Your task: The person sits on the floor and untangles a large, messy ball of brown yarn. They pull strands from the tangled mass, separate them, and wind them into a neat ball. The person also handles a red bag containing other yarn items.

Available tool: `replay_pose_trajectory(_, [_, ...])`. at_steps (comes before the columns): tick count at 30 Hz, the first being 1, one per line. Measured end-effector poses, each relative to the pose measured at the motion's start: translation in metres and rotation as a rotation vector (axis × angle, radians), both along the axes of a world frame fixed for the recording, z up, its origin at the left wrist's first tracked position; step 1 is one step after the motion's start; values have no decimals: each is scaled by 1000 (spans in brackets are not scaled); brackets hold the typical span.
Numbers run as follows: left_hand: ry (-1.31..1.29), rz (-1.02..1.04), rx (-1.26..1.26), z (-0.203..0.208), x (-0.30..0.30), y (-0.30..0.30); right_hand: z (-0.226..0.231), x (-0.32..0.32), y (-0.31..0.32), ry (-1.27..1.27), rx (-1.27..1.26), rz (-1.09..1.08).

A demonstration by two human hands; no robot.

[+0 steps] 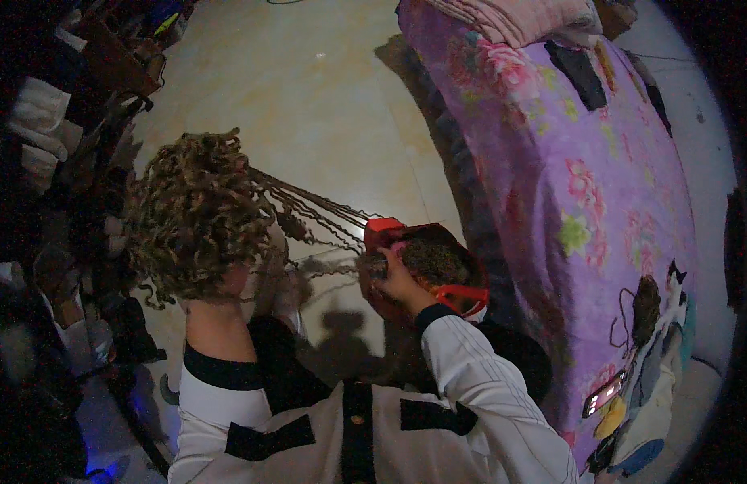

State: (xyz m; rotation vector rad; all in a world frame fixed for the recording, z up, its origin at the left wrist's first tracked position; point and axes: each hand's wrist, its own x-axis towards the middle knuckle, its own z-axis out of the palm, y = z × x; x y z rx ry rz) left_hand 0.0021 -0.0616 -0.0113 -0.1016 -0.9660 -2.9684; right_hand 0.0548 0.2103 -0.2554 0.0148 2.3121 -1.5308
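Observation:
A large bundle of crinkled brown yarn (pixel 196 210) hangs at the left, over my left hand (pixel 236 280). Only a bit of that hand shows below the curls; its fingers are hidden, but it bears the bundle up. Several kinked strands (pixel 321 211) stretch from the bundle to a red bag (pixel 384 229) in front of my lap. At the bag's left rim, my right hand (pixel 399 282) is closed, thumb up, on a dark bunch of yarn. Inside the open bag lies a mass of brown-green yarn (pixel 434 262).
On the right stands a bed with a purple flowered cover (pixel 543 185), bearing a folded pink blanket (pixel 527 20), a phone (pixel 605 394) and clothes. Dim clutter lines the left side. Pale tiled floor (pixel 309 89) lies ahead.

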Motion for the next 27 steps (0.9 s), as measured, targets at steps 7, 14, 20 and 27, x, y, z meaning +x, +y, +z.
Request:
replay_pose_trajectory(7, [-43, 48, -45, 8, -15, 2, 51, -8, 40, -262, 376, 397])
replay_pose_trajectory(14, [-101, 34, -81, 2, -42, 27, 183, -34, 136, -117, -172, -402])
replay_pose_trajectory(20, [-185, 146, -230, 25, -30, 16, 215, -49, 149, -122, -466, -698])
replay_pose_trajectory(27, [-304, 177, -618, 24, -11, 17, 230, -74, 139, -215, -586, -781])
